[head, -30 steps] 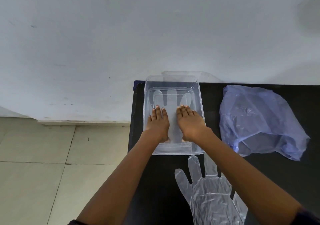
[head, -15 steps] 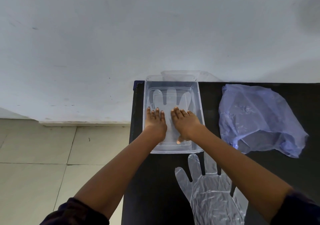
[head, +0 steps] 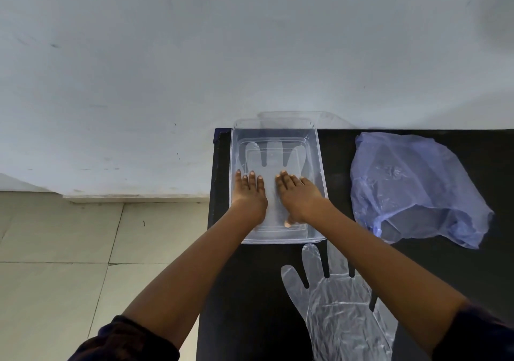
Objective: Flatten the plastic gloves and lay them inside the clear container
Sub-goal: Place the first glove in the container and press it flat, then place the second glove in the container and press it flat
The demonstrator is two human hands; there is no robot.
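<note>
While one plastic glove [head: 274, 163] is already laid flat inside the clear container [head: 319, 182], a second glove [head: 342, 313] is left on the black table [head: 417, 271] just before it. Nothing is gripped: the left hand [head: 249, 196] and right hand [head: 299, 198] are pressed flat, fingers straight, on the boxed glove.

The container [head: 319, 182] is clear and has no colour, and the glove inside it [head: 271, 160] is see-through with a pale white tone. The glove on the table [head: 345, 313] is the same milky transparent plastic. The plastic bag [head: 411, 185] is light blue-violet. The table [head: 417, 263] is plain black. The wall [head: 194, 54] is white-grey, the floor tiles [head: 55, 249] are beige, and the sleeves [head: 125, 341] are dark.
</note>
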